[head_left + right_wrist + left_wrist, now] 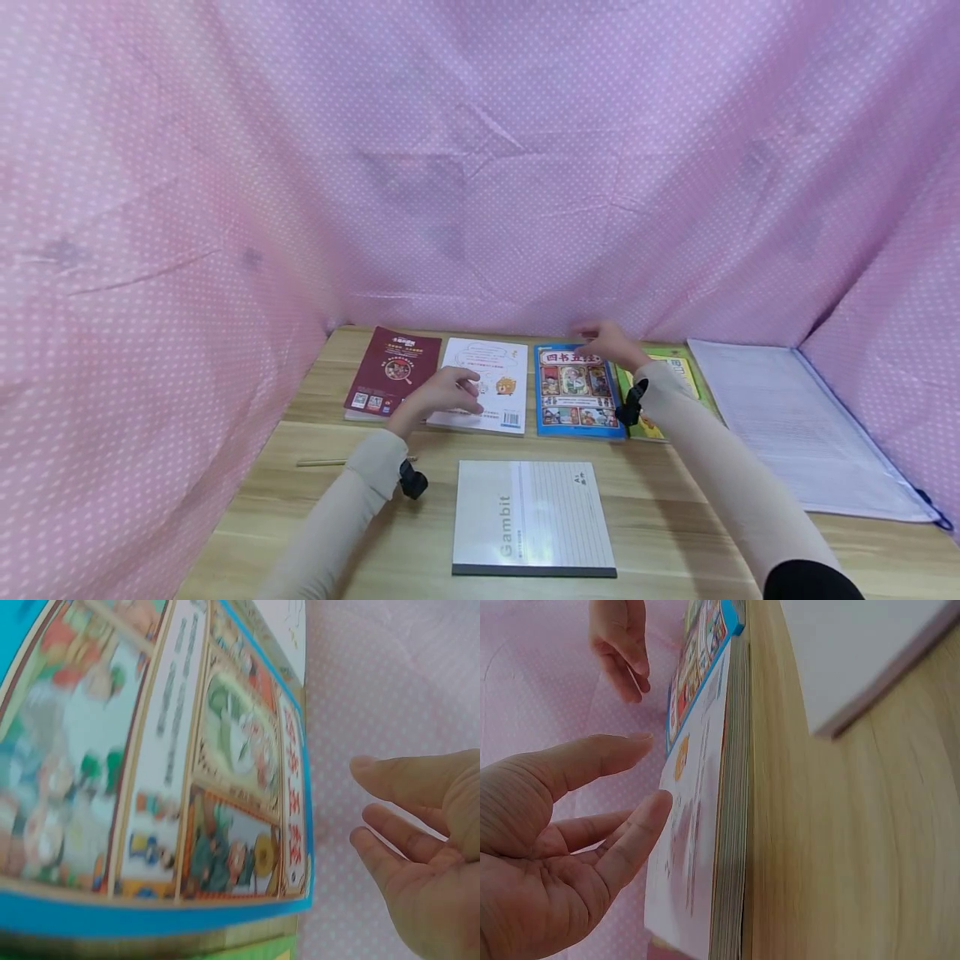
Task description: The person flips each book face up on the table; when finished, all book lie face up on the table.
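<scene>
Desk (405, 542), head view: along its far side we find, from left to right, a maroon book (393, 375), a white book (497, 372), a blue book (576, 400) and a green book (684, 362), the last partly behind the right sleeve (731, 475). Nearer the camera lies a notebook (532, 517), with a thin stick (322, 462) to its left; a pale folder (795, 425) lies at far right. The left hand (444, 393) is over the white book, the right hand (611, 343) by the top edge of the blue book.

Left wrist view: we see the left hand's grip moderately wide, thumb and fingers parted, nothing between them. One fingertip overlaps the white book's cover; we cannot tell whether it touches.

Right wrist view: we see the right hand's grip moderately wide and holding nothing, apart from the blue book's top edge, with pink cloth (375, 675) behind. The green book shows as a strip below the blue one.

We judge the step in hand to be arranging the row, both hands poised at the books. Should a book need shifting, the next move calls for lowering the fingers to its edges and closing them; otherwise, for drawing both hands clear.
</scene>
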{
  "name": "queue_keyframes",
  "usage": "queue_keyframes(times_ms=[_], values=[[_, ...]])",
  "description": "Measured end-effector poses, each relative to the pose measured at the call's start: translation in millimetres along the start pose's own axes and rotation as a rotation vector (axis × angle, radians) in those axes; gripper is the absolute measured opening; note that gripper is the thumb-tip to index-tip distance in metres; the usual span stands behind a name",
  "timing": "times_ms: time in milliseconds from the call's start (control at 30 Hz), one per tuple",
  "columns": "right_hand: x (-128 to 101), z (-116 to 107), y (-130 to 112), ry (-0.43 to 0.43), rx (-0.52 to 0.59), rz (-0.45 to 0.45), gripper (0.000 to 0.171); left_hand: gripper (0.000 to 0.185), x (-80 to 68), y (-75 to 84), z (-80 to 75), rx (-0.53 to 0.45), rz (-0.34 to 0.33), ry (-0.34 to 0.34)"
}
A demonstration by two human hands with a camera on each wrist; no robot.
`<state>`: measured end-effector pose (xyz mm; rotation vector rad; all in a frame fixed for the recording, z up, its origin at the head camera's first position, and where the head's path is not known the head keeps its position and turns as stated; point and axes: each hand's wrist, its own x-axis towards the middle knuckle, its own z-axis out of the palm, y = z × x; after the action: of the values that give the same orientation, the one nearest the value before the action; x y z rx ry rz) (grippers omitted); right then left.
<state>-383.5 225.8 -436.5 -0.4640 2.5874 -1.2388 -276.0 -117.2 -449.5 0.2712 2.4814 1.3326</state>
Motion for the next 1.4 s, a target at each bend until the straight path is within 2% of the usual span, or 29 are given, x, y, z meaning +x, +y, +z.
queue_keyframes(times_ms=[333, 567, 867, 1033, 1200, 1400], values=[[11.8, 20.5, -15.3, -0.031, 0.06, -0.042, 0.058, 0.073, -14.2, -21.6, -26.3, 0.047, -0.043, 0.024], [16.2, 35.3, -20.0, -0.065, 0.088, -0.078, 0.057, 0.074, -25.5, -28.8, -37.8, 0.074, -0.051, 0.038], [23.0, 50.2, -19.9, -0.105, 0.153, -0.033, 0.055, 0.073, -29.1, -39.1, -42.4, 0.081, -0.028, 0.059], [25.0, 54.8, -20.3, -0.086, 0.117, -0.03, 0.057, 0.076, -28.1, -44.8, -44.3, 0.11, -0.034, 0.059], [27.0, 58.3, -18.9, -0.087, 0.1, -0.041, 0.058, 0.077, -28.4, -44.5, -43.0, 0.127, -0.024, 0.044], [33.8, 62.8, -16.2, -0.116, 0.165, -0.021, 0.061, 0.078, -28.0, -44.3, -41.1, 0.129, -0.039, 0.05]])
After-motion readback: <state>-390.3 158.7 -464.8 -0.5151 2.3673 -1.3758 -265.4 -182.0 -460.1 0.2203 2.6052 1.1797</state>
